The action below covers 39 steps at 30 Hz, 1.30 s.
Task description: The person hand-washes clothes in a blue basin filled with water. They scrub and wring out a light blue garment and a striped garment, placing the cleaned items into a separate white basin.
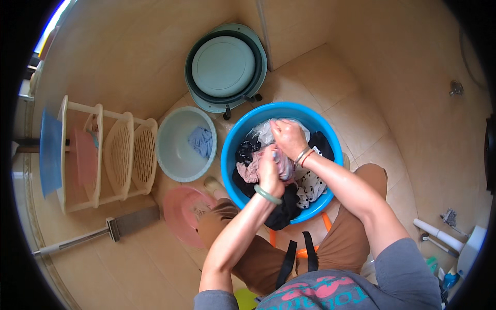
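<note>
A blue tub (330,132) full of laundry stands in front of my knees. Both hands work over the pile inside it. My left hand (269,168), with a green bangle at its wrist, is closed around a pinkish, multicoloured garment (285,166). Just above and to the right, my right hand (289,138) is closed on part of the same bunched garment. Behind them lies a whitish sheer cloth (263,133). A white garment with black dots (311,187), a pale pink cloth (248,170) and a black garment (283,214) surround the hands. The fingertips are partly hidden.
Left of the tub is a pale basin (168,163) holding a blue cloth (200,141). A pink basin (178,217) sits by my left leg. A green folding tub (223,67) leans on the wall. A cream rack (119,155) and a squeegee-like tool (132,225) are farther left.
</note>
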Each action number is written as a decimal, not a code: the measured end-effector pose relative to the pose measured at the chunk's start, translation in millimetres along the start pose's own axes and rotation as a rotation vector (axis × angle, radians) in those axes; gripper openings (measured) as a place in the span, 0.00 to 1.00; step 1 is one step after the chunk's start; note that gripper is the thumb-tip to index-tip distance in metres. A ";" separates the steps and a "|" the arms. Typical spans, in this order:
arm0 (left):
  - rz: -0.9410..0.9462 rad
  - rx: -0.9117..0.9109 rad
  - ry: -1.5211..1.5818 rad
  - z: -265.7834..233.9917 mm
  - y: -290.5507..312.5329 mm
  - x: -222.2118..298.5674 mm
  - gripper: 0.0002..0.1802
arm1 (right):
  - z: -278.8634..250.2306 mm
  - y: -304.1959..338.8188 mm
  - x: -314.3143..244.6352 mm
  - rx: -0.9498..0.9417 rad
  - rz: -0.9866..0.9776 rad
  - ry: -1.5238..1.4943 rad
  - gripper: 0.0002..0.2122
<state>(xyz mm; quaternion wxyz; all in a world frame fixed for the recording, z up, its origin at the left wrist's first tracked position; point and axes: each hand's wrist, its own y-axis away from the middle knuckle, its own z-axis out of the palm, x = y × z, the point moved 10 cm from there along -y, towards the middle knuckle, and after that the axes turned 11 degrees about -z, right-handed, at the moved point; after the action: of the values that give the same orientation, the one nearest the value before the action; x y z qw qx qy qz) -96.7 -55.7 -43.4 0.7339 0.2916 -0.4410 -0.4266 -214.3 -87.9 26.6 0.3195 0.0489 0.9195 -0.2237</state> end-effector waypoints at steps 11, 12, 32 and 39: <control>0.340 -0.249 -0.175 -82.5 -71.2 43.3 0.13 | -13.8 30.6 -144.8 0.079 -0.317 -0.306 0.08; 0.160 -0.236 0.033 -50.1 -54.7 25.7 0.12 | -9.0 24.0 -112.2 0.010 -0.278 -0.259 0.06; 0.324 -0.146 -0.859 14.1 52.0 89.5 0.17 | -28.7 -13.8 -50.2 -0.170 0.025 -1.141 0.37; 0.227 -0.491 -0.122 28.8 93.0 130.4 0.24 | -10.1 27.1 -12.2 -0.414 0.041 -0.678 0.29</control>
<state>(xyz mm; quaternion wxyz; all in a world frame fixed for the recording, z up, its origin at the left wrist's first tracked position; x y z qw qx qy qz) -56.0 -129.0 96.1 0.7978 0.0277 -0.3975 -0.4525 -204.0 -58.5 30.8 0.6126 -0.0749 0.7862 -0.0305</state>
